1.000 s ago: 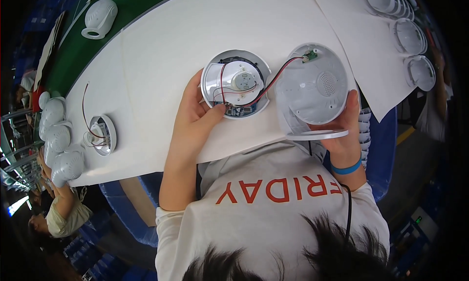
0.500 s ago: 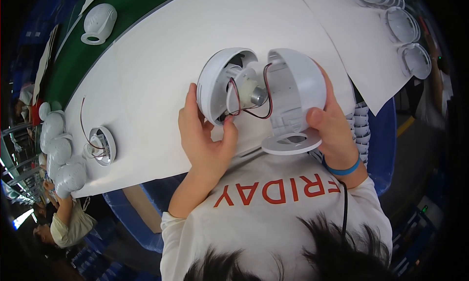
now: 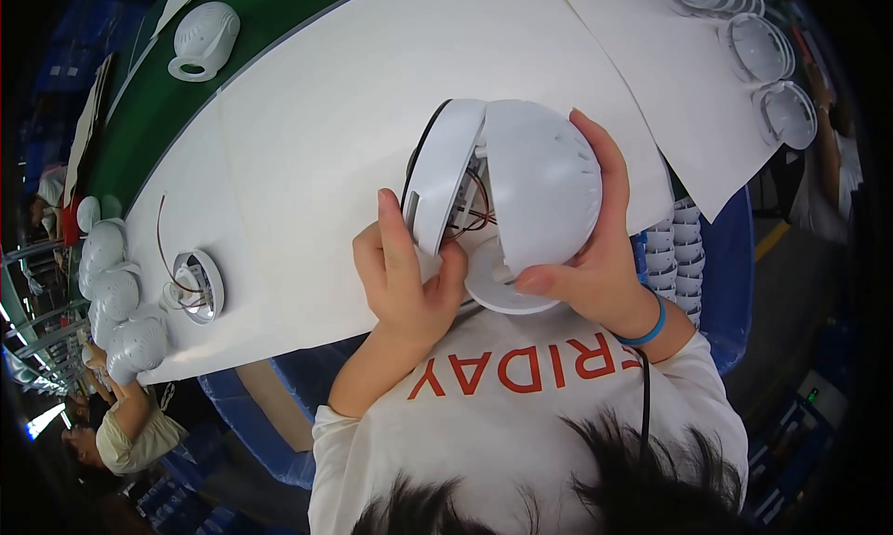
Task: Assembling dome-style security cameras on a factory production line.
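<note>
Both hands hold the halves of a round white plastic housing above the table. My left hand (image 3: 409, 288) pinches the lower edge of the front half (image 3: 446, 177), its index finger extended along the outside. My right hand (image 3: 609, 265) is wrapped around the domed rear shell (image 3: 541, 177), thumb low near its flat round base (image 3: 507, 293). The halves meet or nearly meet at the top. A wedge-shaped gap opens toward the bottom, showing red and black wires (image 3: 481, 205) and part of the inner mechanism. The motor is hidden.
On the white table (image 3: 307, 163), a wired half-unit (image 3: 200, 288) lies at left, beside several white housings (image 3: 116, 296). One more housing (image 3: 205, 40) stands on the green strip. Clear-looking covers (image 3: 758, 46) are stacked far right. Stacked white parts (image 3: 686, 256) fill a blue bin (image 3: 730, 284).
The two halves have come together from well apart, closing over the motor. The rear shell has moved left and turned its outer dome toward view; the front half has shifted right.
</note>
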`<state>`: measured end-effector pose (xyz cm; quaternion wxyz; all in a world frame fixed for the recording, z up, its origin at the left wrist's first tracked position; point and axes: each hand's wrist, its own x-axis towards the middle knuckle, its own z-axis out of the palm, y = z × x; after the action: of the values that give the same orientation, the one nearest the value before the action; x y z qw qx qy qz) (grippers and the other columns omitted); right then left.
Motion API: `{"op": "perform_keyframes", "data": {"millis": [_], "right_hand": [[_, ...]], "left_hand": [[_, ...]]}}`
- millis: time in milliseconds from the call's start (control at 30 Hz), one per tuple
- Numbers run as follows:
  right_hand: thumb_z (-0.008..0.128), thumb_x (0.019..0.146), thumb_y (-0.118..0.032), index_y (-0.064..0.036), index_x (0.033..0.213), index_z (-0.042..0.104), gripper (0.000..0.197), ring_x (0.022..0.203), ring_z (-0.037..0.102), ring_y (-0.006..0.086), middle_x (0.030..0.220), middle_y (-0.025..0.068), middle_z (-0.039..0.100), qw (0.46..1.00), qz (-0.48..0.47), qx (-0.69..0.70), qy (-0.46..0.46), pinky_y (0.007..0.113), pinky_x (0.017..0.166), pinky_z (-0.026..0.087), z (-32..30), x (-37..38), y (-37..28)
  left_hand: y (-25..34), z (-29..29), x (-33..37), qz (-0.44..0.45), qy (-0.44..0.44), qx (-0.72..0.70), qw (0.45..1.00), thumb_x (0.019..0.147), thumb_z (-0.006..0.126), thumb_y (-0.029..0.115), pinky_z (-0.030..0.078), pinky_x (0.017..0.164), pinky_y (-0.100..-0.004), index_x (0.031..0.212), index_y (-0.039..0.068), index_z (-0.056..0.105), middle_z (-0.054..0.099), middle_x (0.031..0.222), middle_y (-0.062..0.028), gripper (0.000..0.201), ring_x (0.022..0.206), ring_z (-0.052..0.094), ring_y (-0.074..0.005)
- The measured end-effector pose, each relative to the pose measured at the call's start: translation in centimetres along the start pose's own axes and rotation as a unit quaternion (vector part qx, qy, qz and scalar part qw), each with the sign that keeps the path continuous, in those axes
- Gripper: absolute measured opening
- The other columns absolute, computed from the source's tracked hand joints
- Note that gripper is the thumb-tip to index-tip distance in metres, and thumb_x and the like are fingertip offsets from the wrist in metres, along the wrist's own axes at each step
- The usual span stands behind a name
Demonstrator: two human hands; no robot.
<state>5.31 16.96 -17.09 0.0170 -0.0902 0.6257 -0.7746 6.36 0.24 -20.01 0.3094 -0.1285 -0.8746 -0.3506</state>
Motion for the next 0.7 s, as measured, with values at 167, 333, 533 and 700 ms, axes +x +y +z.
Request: {"op": "perform_keyframes", "data": {"millis": [167, 333, 533, 700], "right_hand": [[0.084, 0.055, -0.019, -0.0061, 0.135, 0.010, 0.110, 0.121, 0.035, 0.0250, 0.130, 0.0145, 0.030, 0.999, -0.034, -0.011, -0.007, 0.037, 0.098, 0.033, 0.0, 0.1, 0.8], [0.086, 0.052, -0.024, -0.0043, 0.134, 0.011, 0.113, 0.120, 0.035, 0.0255, 0.130, 0.0150, 0.028, 0.989, -0.103, -0.101, -0.005, 0.038, 0.097, 0.034, -0.1, 0.4, 1.5], [0.087, 0.049, -0.029, -0.0051, 0.133, 0.016, 0.112, 0.120, 0.035, 0.0278, 0.130, 0.0174, 0.026, 0.980, -0.147, -0.133, 0.021, 0.039, 0.097, 0.035, -0.1, 0.1, 2.8], [0.087, 0.047, -0.034, -0.0079, 0.131, 0.021, 0.110, 0.120, 0.033, 0.0328, 0.132, 0.0210, 0.024, 0.960, -0.187, -0.199, 0.055, 0.042, 0.096, 0.035, -0.1, -0.1, 3.5]], "left_hand": [[-0.1, 0.1, 0.1, -0.004, 0.010, -0.030, 0.999, 0.062, 0.061, -0.005, 0.040, 0.065, -0.0251, 0.127, -0.008, 0.036, 0.052, 0.092, -0.0144, 0.070, 0.079, 0.047, -0.0204], [0.2, 0.0, 0.1, -0.035, -0.030, -0.098, 0.994, 0.061, 0.065, -0.003, 0.041, 0.056, -0.0234, 0.126, -0.007, 0.036, 0.052, 0.089, -0.0123, 0.071, 0.079, 0.047, -0.0183], [0.4, 0.3, 0.4, -0.068, -0.028, -0.155, 0.985, 0.061, 0.067, -0.003, 0.042, 0.049, -0.0213, 0.125, -0.006, 0.038, 0.049, 0.094, -0.0119, 0.070, 0.080, 0.047, -0.0167], [0.4, 0.4, 0.1, -0.087, -0.032, -0.165, 0.982, 0.061, 0.066, -0.003, 0.044, 0.052, -0.0210, 0.124, -0.007, 0.038, 0.048, 0.096, -0.0119, 0.069, 0.082, 0.047, -0.0170]]}}
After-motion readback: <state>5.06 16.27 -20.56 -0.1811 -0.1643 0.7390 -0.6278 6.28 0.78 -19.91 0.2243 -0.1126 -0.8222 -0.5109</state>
